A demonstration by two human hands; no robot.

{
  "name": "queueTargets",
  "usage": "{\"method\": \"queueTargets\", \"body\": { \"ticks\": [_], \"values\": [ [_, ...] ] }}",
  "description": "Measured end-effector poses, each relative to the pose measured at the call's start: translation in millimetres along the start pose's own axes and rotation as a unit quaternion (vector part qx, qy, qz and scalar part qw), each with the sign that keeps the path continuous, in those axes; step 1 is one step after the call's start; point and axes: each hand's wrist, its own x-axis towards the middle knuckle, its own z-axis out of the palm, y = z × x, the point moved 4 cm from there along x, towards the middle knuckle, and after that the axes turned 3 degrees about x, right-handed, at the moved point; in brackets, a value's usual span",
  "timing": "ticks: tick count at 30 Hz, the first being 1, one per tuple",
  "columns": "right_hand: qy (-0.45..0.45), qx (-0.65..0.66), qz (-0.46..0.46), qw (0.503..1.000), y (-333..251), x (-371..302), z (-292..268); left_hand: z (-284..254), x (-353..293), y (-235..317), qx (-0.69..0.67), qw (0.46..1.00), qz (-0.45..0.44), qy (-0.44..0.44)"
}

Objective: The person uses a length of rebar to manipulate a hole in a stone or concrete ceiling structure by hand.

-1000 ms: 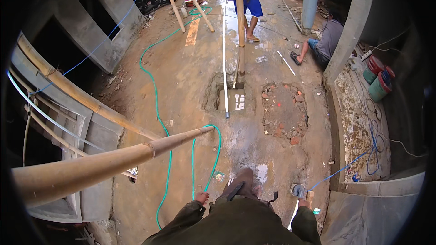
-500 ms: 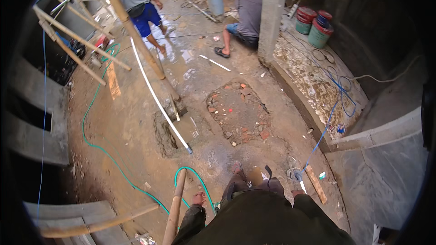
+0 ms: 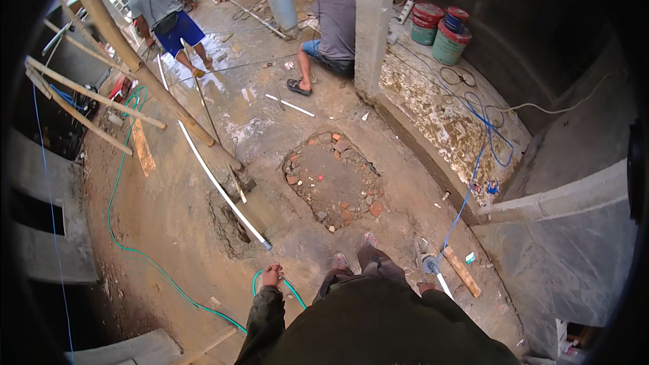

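My left hand [image 3: 272, 275] is held out in front of my body, fingers loosely curled, with nothing visible in them. It is above the green hose [image 3: 292, 288], and I see no contact. Past it, a long white pipe [image 3: 218, 186] slants over a wet pit [image 3: 230, 226], its grey end towards me. Low at my right side is my right hand [image 3: 426, 288], mostly covered by my dark sleeve; its fingers do not show. Beside that hand a short white pipe [image 3: 443, 284] with a grey fitting [image 3: 430, 265] stands out of the ground.
A rubble-edged patch [image 3: 331, 186] lies ahead of my feet. Bamboo poles [image 3: 135, 61] lean at left. One person [image 3: 162, 13] stands on wet ground; another [image 3: 334, 23] squats by a concrete column [image 3: 375, 27]. Paint buckets [image 3: 449, 40], blue cord [image 3: 497, 142] and a wood plank [image 3: 462, 272] are right.
I have stepped forward, and both my feet now show. My left hand has swung forward and up. The bamboo pole end beside it has left the view. The person in blue shorts has moved their legs and arms.
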Motion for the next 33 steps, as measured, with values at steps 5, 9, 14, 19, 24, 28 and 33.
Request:
{"method": "queueTargets", "body": {
  "ticks": [5,9,14,19,24,28,33],
  "values": [
    [-0.057,-0.141,-0.081,0.985,-73,48,-2,17,-47,-28,-0.09,0.992,-0.028,0.079],
    [-0.08,-0.249,-0.233,0.937,-145,81,-40,36,-62,-88,-0.094,0.985,-0.134,0.059],
    [-0.026,-0.171,-0.252,0.952,-239,100,-93,53,-59,-131,-0.193,0.963,-0.168,0.089],
    [-0.014,-0.197,-0.221,0.955,-323,87,-91,48,-41,-90,-0.182,0.952,-0.213,0.12],
    [-0.051,-0.276,-0.294,0.914,-421,13,-62,-5,37,-38,-0.217,0.961,-0.144,0.091],
    [0.016,-0.209,-0.205,0.956,-476,-28,-48,-70,78,50,-0.204,0.963,-0.086,0.155],
    [-0.017,-0.287,-0.33,0.899,-568,3,-63,-132,99,249,0.164,0.909,0.144,0.356]
  ]
}}
